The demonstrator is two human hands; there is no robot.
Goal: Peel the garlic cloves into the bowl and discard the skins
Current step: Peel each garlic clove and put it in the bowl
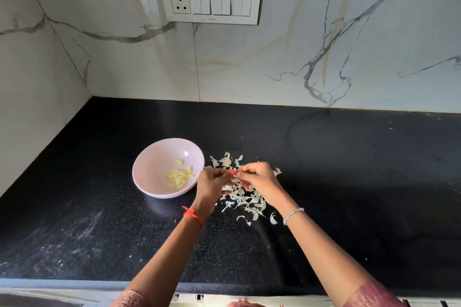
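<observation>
Reaching out from the near edge over the black surface (349,182), two forearms in pinkish sleeves (371,294) meet above a heap of garlic skins (249,200). The left wrist wears a red thread (193,215) and the right wrist a silver bracelet (293,215). The left hand (212,184) and the right hand (259,178) are both curled, their fingertips drawn together. The grip of each is closed to a tight pinch on one small garlic piece (236,174) held between them just above the skins. The fingers hide most of it, so I cannot tell whether it is a clove or only its skin. The pale, papery skins lie scattered under and around both hands, a few loose ones nearer the right wrist. Just beside the left hand, to its left, stands a pale pink bowl (159,157) with a cluster of peeled yellowish cloves (180,177) in its bottom. Beyond, the surface meets a white marble wall (274,62) with grey veins, which carries a white switch panel (210,3) with a socket.
</observation>
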